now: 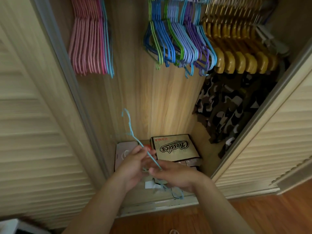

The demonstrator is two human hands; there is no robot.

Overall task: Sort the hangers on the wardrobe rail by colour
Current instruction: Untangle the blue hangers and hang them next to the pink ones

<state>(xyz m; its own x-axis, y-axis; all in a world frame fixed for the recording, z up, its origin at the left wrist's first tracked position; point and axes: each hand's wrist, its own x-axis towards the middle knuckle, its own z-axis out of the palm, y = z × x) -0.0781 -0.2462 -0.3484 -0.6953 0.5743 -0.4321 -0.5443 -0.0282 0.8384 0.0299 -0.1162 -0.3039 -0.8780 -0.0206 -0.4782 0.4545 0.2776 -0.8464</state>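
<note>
A thin light-blue hanger (pixel 135 141) is held low in front of the open wardrobe, hook pointing up. My left hand (pixel 133 168) and my right hand (pixel 175 176) both grip its lower part. On the rail above hang a pink group (pixel 87 46) at the left with a couple of light-blue hangers (pixel 108 48) on its right side, a mixed blue, green and purple bunch (pixel 179 41) in the middle, and yellow-brown wooden hangers (pixel 239 43) at the right.
A camouflage garment (pixel 231 107) hangs below the wooden hangers. A box printed "Classics" (pixel 173 147) and other boxes (pixel 125 154) lie on the wardrobe floor. Louvred doors (pixel 33 132) flank the opening on both sides. Wooden floor (pixel 270 215) lies at the bottom right.
</note>
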